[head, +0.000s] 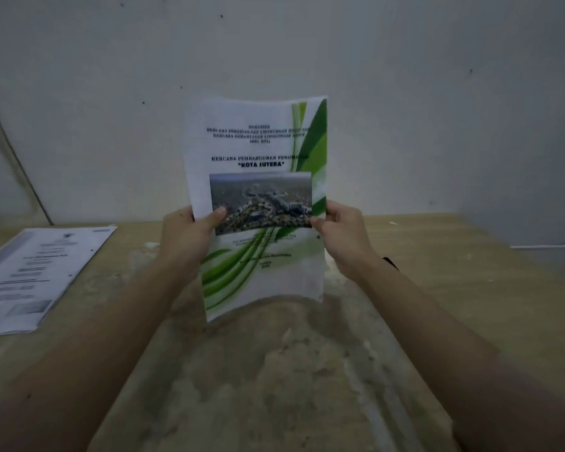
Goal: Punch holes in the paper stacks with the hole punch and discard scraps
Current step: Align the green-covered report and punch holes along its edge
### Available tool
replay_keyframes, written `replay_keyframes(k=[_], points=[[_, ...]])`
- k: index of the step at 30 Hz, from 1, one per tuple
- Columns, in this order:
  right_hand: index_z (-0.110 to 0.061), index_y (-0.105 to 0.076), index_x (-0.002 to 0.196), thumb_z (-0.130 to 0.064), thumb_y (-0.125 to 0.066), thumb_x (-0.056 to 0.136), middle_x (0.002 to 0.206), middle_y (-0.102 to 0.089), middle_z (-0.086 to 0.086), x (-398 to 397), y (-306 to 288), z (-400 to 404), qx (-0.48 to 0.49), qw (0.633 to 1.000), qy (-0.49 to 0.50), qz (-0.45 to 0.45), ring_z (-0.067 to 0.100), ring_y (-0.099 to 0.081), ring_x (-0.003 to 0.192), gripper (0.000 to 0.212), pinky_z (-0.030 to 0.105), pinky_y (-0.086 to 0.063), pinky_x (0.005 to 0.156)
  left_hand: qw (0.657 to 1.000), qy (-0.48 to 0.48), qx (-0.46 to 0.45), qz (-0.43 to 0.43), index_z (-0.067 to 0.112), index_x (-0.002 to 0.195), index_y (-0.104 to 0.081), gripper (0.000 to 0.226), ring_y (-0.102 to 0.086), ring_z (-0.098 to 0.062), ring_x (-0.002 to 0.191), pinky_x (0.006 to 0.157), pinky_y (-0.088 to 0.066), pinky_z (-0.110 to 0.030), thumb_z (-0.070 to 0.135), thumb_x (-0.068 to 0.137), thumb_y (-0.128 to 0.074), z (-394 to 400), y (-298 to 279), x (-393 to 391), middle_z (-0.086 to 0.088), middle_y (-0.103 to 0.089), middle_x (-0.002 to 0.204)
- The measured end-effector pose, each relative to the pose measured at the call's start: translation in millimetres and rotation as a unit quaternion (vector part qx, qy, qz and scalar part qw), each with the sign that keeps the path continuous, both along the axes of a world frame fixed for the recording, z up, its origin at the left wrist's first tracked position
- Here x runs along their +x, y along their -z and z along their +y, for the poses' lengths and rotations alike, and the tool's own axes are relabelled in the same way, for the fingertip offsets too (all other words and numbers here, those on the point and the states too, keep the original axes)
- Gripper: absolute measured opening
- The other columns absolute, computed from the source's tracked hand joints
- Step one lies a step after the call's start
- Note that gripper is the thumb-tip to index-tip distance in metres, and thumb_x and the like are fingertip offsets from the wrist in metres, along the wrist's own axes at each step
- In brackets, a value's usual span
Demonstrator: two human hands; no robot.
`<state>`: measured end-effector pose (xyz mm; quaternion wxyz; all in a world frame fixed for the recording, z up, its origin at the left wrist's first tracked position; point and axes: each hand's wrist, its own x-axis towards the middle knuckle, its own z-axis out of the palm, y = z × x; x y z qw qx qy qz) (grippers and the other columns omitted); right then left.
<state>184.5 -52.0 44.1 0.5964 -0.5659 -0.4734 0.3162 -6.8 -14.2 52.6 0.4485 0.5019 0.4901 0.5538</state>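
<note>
Both hands are gripping a paper stack (258,197) upright at frame centre, above the table (437,288): left hand (190,233) pinching its left edge, right hand (343,230) its right. Another stack (36,272) is lying at left.

surface: worn wooden table (437,288) | lying on it: printed paper stack (36,275), far left, flat

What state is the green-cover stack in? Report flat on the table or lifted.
Lifted and upright. The left hand and right hand pinch the green-cover stack at its side edges, its lower edge clear of the table.
</note>
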Motion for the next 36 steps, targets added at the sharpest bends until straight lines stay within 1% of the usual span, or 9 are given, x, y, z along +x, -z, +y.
replay_keyframes(k=[4, 8, 14, 17, 22, 27, 29, 32, 36], points=[[-0.013, -0.065, 0.088, 0.004, -0.048, 0.091, 0.100, -0.068, 0.026, -2, 5, -1, 0.039, 0.998, 0.046, -0.003, 0.032, -0.063, 0.090, 0.025, 0.056, -0.047, 0.094, 0.999, 0.008, 0.044, -0.004, 0.006, 0.109, -0.061, 0.026, -0.059, -0.016, 0.078, 0.077, -0.051, -0.028, 0.014, 0.085, -0.063, -1, -7, 2, 0.001, -0.063, 0.086], [-0.013, -0.064, 0.086, 0.001, -0.048, 0.093, 0.100, -0.066, 0.030, -2, 28, -5, 0.010, 0.999, 0.037, 0.001, 0.043, -0.063, 0.092, 0.022, 0.065, -0.046, 0.086, 0.999, 0.030, 0.007, 0.016, 0.009, 0.102, -0.063, 0.019, -0.060, -0.025, 0.091, 0.094, -0.048, -0.044, 0.017, 0.085, -0.064, -3, 13, -3, -0.004, -0.064, 0.093], [-0.022, -0.063, 0.082, 0.003, -0.046, 0.093, 0.099, -0.067, 0.027, -2, 16, -2, 0.019, 1.000, 0.017, 0.011, 0.031, -0.061, 0.085, 0.032, 0.064, -0.044, 0.090, 1.000, 0.031, 0.001, 0.003, 0.008, 0.094, -0.065, 0.015, -0.061, -0.026, 0.089, 0.096, -0.047, -0.052, 0.018, 0.083, -0.066, 9, 12, -9, -0.007, -0.066, 0.091], [-0.021, -0.063, 0.083, 0.001, -0.046, 0.094, 0.096, -0.068, 0.020, -2, 22, -1, 0.000, 1.000, 0.008, 0.009, 0.034, -0.064, 0.090, 0.030, 0.061, -0.047, 0.091, 0.999, 0.038, -0.018, 0.005, 0.009, 0.094, -0.064, 0.014, -0.062, -0.030, 0.097, 0.098, -0.045, -0.053, 0.018, 0.084, -0.065, 11, 16, -8, -0.010, -0.065, 0.098], [-0.021, -0.064, 0.081, 0.003, -0.048, 0.092, 0.092, -0.068, 0.012, 6, 18, 3, -0.017, 1.000, -0.014, 0.016, 0.025, -0.062, 0.089, 0.031, 0.051, -0.051, 0.092, 0.999, 0.045, -0.029, 0.007, 0.010, 0.098, -0.065, 0.019, -0.062, -0.030, 0.100, 0.099, -0.045, -0.050, 0.018, 0.081, -0.067, 18, 14, -10, -0.010, -0.066, 0.101], [-0.013, -0.065, 0.088, 0.004, -0.050, 0.090, 0.090, -0.067, 0.006, 17, 16, 3, -0.051, 0.994, -0.057, 0.075, 0.022, -0.064, 0.080, 0.023, 0.037, -0.056, 0.076, 0.996, 0.071, -0.044, 0.012, 0.009, 0.095, -0.066, 0.018, -0.062, -0.031, 0.105, 0.101, -0.045, -0.046, 0.018, 0.079, -0.068, 19, 16, -16, -0.011, -0.068, 0.100], [-0.009, -0.065, 0.098, 0.004, -0.050, 0.090, 0.090, -0.067, 0.006, 19, 16, 3, -0.064, 0.990, -0.071, 0.105, 0.023, -0.064, 0.079, 0.021, 0.037, -0.056, 0.076, 0.996, 0.080, -0.050, 0.002, 0.007, 0.094, -0.066, 0.017, -0.063, -0.031, 0.099, 0.096, -0.048, -0.044, 0.016, 0.080, -0.067, 20, 17, -17, -0.011, -0.067, 0.095], [-0.011, -0.065, 0.096, 0.004, -0.049, 0.090, 0.091, -0.067, 0.007, 20, 18, 2, -0.085, 0.983, -0.100, 0.126, 0.024, -0.063, 0.081, 0.023, 0.037, -0.053, 0.077, 0.994, 0.090, -0.059, -0.016, 0.008, 0.086, -0.065, 0.007, -0.063, -0.025, 0.082, 0.080, -0.051, -0.033, 0.014, 0.081, -0.066, 18, 17, -19, -0.011, -0.066, 0.090], [-0.013, -0.066, 0.092, 0.005, -0.052, 0.088, 0.078, -0.071, 0.002, 16, 15, -1, -0.141, 0.974, -0.151, 0.088, 0.015, -0.068, 0.064, 0.024, 0.027, -0.057, 0.060, 0.991, 0.092, -0.092, -0.016, 0.009, 0.085, -0.065, 0.008, -0.064, -0.023, 0.082, 0.069, -0.054, -0.027, 0.015, 0.080, -0.068, 20, 14, -36, -0.009, -0.068, 0.091]])
